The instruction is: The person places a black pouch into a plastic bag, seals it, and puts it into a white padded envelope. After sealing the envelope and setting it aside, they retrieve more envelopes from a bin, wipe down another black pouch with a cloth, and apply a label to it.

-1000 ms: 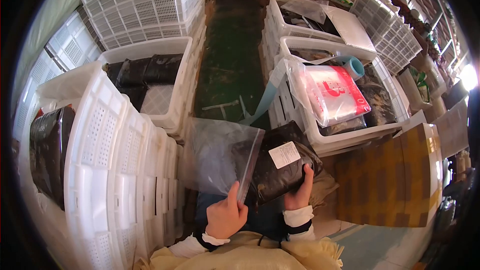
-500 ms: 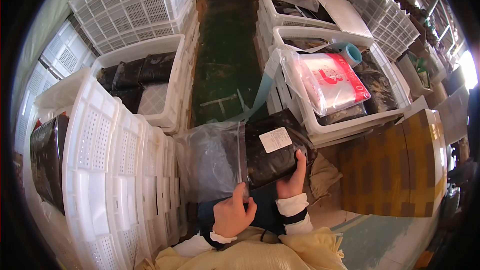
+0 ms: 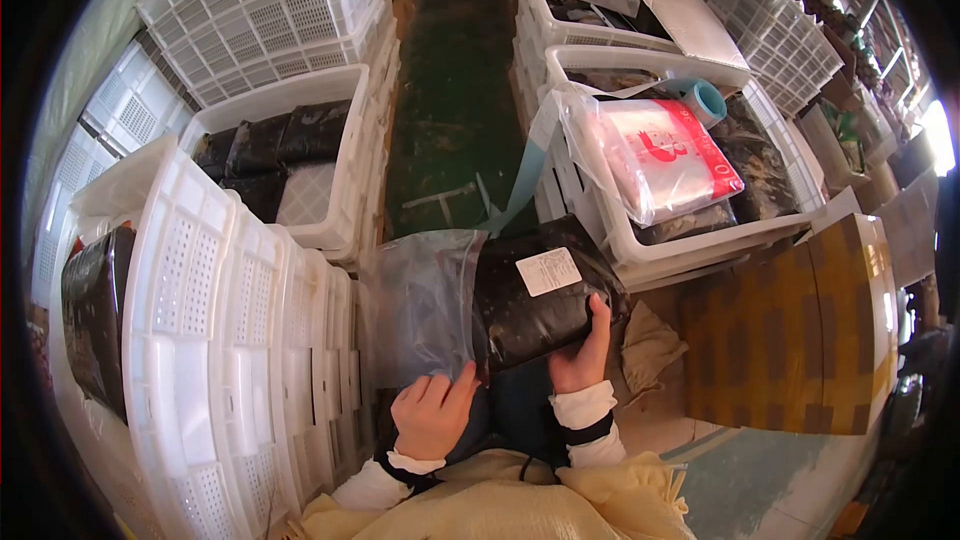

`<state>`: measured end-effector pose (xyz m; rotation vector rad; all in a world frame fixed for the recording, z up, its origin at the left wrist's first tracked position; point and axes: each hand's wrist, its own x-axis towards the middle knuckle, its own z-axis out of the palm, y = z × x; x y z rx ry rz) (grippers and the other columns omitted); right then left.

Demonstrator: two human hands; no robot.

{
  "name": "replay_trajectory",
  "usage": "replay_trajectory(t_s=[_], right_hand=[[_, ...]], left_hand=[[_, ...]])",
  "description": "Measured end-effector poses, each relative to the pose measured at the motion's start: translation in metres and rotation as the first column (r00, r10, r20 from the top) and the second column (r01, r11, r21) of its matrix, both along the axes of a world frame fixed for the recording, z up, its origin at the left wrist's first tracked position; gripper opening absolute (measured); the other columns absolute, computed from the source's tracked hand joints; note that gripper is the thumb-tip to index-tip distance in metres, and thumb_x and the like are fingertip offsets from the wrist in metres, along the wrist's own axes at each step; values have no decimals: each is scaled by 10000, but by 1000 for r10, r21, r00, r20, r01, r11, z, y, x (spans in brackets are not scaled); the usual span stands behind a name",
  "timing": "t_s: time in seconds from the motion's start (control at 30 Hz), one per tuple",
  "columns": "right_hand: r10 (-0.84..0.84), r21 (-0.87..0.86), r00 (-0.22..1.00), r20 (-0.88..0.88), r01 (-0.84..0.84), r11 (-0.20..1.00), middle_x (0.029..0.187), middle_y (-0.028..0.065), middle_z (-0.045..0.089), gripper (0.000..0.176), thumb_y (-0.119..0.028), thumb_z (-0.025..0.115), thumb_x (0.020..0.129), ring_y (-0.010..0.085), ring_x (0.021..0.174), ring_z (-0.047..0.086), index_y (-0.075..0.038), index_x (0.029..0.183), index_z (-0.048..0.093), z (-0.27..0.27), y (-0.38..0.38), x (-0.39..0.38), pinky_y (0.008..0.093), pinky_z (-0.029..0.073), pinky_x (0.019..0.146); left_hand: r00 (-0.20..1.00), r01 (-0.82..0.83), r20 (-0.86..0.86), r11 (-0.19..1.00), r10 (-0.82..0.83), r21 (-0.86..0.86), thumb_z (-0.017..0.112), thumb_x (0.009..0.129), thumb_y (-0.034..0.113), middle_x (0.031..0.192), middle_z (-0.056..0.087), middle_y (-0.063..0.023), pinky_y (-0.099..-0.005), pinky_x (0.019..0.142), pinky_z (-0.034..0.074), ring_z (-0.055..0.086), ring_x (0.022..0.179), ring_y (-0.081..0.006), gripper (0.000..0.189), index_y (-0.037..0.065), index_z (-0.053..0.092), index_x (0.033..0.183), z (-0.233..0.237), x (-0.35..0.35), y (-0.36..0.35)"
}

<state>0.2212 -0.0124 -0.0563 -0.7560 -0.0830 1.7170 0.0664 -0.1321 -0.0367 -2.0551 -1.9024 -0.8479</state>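
Your left fingers (image 3: 468, 374) pinch a clear plastic bag (image 3: 425, 290); right fingers (image 3: 598, 312) grip the black plastic-wrapped package (image 3: 515, 315) between them, mostly unbagged

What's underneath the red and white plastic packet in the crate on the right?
Dark plastic-wrapped packages show beneath the lower edge of the red and white plastic packet, inside the white crate. Whatever lies under its middle is covered.

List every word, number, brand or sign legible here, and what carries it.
"O" (or zero): on the red-and-white packet; its other markings are too blurred.
White label on the black package: print too small to read.
No other text legible.
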Motion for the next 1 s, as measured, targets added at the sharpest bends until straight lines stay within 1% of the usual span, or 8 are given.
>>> replay_trajectory(t_s=[0.03,0.13,0.23,0.43,0.53,0.73,0.87,1.0], right_hand=[[5,1,1000,-8,-5,1000,1086,67,592,395,-333,574,825,222,988,567,-65,1114,539,-1,0,-1,370,434,896],[7,-5,1000,-25,-7,1000,1086,69,592,401,-334,576,824,224,988,567,-63,1116,538,-2,1,-3,372,435,896],[5,-4,999,-33,-5,1000,1087,70,591,404,-334,579,822,225,989,566,-62,1118,537,-5,2,-3,373,433,898],[22,-12,999,-47,-22,1000,1100,70,585,409,-334,581,822,225,1006,556,-62,1123,536,-5,2,-4,374,423,910],[19,5,999,-45,-19,1000,1106,66,583,410,-332,580,824,222,1021,548,-62,1128,533,-5,0,-5,374,415,920],[13,-8,999,-45,-13,1000,1134,63,575,414,-336,569,832,221,1038,540,-64,1141,529,-5,-3,-8,375,408,927],[21,-18,1000,-23,-22,1000,1152,64,570,421,-336,565,834,225,1047,538,-64,1153,525,0,-6,-9,378,406,930],[158,-13,987,-3,-158,987,1157,77,566,429,-321,570,829,223,1059,535,-53,1160,519,-3,-5,2,376,409,934]], left_hand=[[1000,15,11,999,-16,40,731,627,107,632,384,-30,-293,461,360,431,545,-181,270,86,677,891,-1,0,0],[995,92,8,978,-95,185,736,634,91,672,436,-30,-267,474,385,453,558,-185,272,86,665,897,-5,-3,1],[972,95,193,977,-133,192,758,608,26,702,461,-61,-302,518,418,493,602,-219,270,36,659,859,-16,1,1],[931,64,347,986,-114,151,752,628,5,770,512,-88,-298,584,462,557,698,-235,263,26,639,864,-16,5,-4],[811,-24,584,997,-21,70,752,631,-4,806,525,-95,-303,610,477,570,724,-244,271,22,625,869,-14,13,-8],[856,21,513,996,-63,87,735,646,-21,880,548,-99,-301,616,477,572,697,-250,271,11,610,885,-16,5,-4],[889,138,422,982,-179,127,725,638,-26,857,580,-84,-312,617,474,571,732,-247,250,14,625,864,-18,1,0],[946,159,262,978,-190,135,734,634,-5,857,596,-76,-319,664,480,577,807,-245,246,29,643,860,-14,-3,4]])
